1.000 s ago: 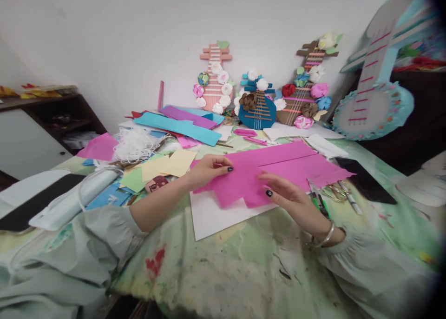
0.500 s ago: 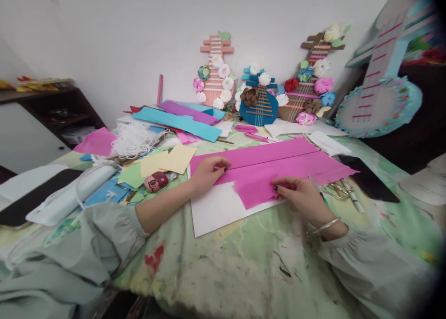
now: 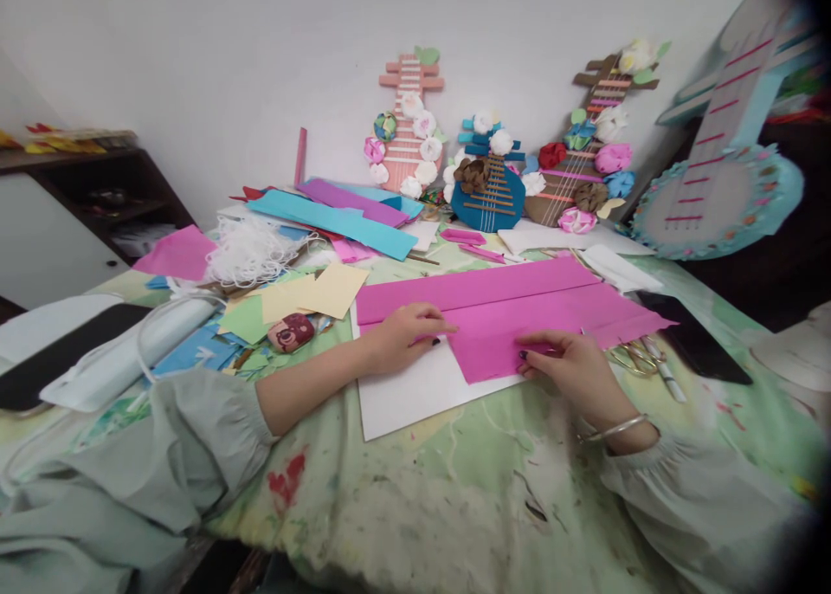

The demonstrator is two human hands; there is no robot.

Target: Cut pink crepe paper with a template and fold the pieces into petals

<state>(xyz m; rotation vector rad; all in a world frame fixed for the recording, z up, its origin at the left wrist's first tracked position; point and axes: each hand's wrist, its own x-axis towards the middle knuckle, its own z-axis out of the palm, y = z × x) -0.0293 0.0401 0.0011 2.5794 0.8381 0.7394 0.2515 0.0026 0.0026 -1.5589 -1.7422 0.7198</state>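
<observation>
Through the head view I monitor the left hand (image 3: 409,338) and the right hand (image 3: 571,369), backs upward, reaching inward from the front edge of the desk (image 3: 415,507). Left fingers point right; right fingers point left. The pink paper (image 3: 486,347) lies over the white board (image 3: 402,403), its front portion between the hands. Its long axis runs left to right; the tapered end faces the desk's right edge, at the black phone (image 3: 698,338). Right thumb and forefinger sit close together at the paper; I cannot tell whether either grip is clamped.
</observation>
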